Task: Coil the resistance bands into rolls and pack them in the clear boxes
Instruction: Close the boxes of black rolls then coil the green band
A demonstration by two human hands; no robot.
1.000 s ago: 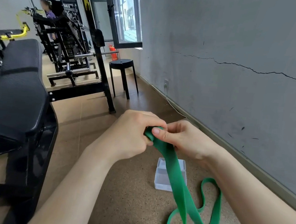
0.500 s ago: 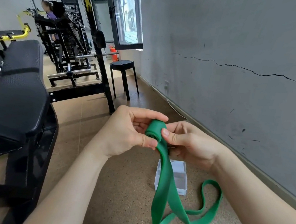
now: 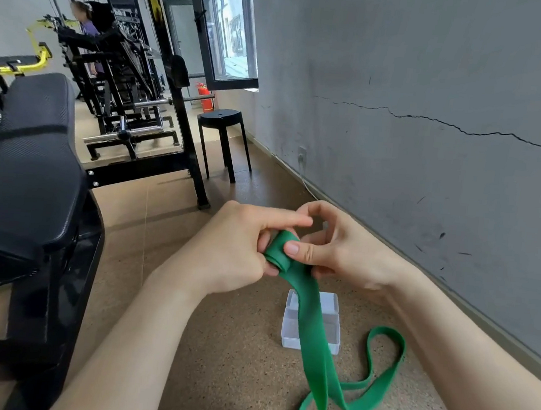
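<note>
A green resistance band (image 3: pixel 315 338) hangs from both hands, its upper end wound into a small tight roll (image 3: pixel 279 250). My left hand (image 3: pixel 235 247) grips the roll from the left, index finger stretched over its top. My right hand (image 3: pixel 334 247) pinches the roll from the right, thumb pressed on its side. The band's loose length drops to the floor and loops to the right. Below the hands an open clear plastic box (image 3: pixel 290 325) lies on the floor, partly hidden by the band.
A black padded workout bench (image 3: pixel 32 162) stands close on the left. A black stool (image 3: pixel 223 134) and a weight rack (image 3: pixel 134 92) stand further back. The grey wall (image 3: pixel 439 89) runs along the right. A person sits at a far machine.
The roll has grown thicker as both hands wound more band onto it. The hanging length has shortened and its floor loop has shifted. The hands sit slightly lower.
</note>
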